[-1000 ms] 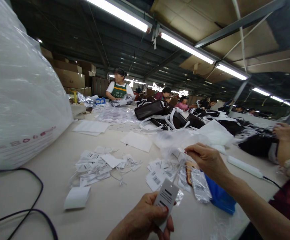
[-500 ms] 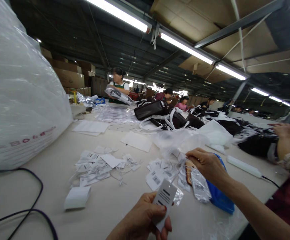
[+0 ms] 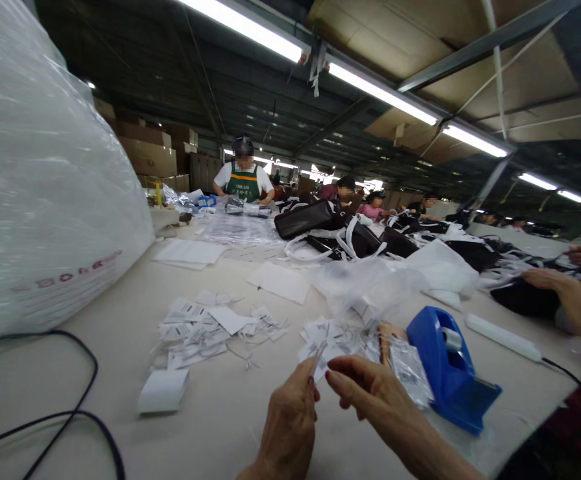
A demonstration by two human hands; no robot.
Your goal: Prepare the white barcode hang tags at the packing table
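Observation:
My left hand (image 3: pixel 290 423) and my right hand (image 3: pixel 370 397) meet low in the middle, fingertips pinched together on a white barcode tag (image 3: pixel 319 360) seen edge-on. Just beyond them lies a heap of white barcode tags (image 3: pixel 320 333) and small clear packets (image 3: pixel 407 370). A blue tape dispenser (image 3: pixel 447 367) stands right of my right hand. A second scatter of tags with strings (image 3: pixel 210 327) lies to the left.
A huge clear plastic sack (image 3: pixel 40 187) fills the left. A black cable (image 3: pixel 70 413) loops at the near left. Black bags with white straps (image 3: pixel 330 230) crowd the far table. A co-worker's hands (image 3: pixel 565 283) work at the right; other people stand farther back.
My right hand came down from the clear bag to meet my left hand, uncovering the blue tape dispenser. The tag has turned edge-on between both hands. The view tilted down slightly.

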